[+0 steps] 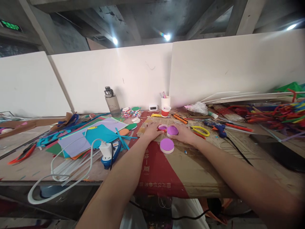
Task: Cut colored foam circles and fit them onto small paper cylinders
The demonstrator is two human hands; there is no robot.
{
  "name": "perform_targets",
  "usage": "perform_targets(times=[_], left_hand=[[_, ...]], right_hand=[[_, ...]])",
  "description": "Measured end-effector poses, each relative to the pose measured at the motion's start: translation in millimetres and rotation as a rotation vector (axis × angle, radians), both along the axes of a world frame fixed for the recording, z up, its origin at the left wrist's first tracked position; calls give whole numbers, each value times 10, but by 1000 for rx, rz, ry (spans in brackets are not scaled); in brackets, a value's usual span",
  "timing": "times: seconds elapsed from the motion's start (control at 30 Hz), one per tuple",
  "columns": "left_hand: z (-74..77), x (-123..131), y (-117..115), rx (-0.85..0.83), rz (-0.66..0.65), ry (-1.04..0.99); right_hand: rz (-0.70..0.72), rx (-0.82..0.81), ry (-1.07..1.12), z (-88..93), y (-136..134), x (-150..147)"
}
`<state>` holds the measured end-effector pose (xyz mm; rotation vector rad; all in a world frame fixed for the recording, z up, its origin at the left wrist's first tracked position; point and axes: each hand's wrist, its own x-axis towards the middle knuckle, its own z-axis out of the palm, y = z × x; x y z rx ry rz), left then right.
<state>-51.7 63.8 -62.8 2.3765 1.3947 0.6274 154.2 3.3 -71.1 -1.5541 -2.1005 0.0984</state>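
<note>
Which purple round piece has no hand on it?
The purple disc lowest in the picture; the left hand is at the ring, the right hand on the other disc.

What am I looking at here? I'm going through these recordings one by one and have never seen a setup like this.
There is no machine: these are a person's own bare hands. The single picture comes from a camera worn on that person's head, looking forward and down, so their forearms reach away from you.

The left hand is at a round purple piece, and the right hand has its fingers at a purple-topped disc. How firmly either is gripped can't be made out. A second purple-topped disc lies nearer the camera, apart from both hands.

Under the work is red-and-brown cardboard. Around it are coloured sheets and a bottle to the left, a red-and-white cup behind, and a blue glue gun to the right.
</note>
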Motion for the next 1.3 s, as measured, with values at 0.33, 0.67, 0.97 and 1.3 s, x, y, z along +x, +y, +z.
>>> perform_targets(times=[0.33,0.67,0.97,1.3], left_hand=[[233,85,-97,133,208,-254],[309,435,-362,-791,-278,-1177],[356,514,-469,-1001,-251,-1289],[434,581,-515,-826,-214,-1466]], right_hand=[[-25,57,389,80,58,21],[218,203,636,264,-115,-105],[250,175,632,306,-102,-43],[174,166,685,255,-33,-3]])
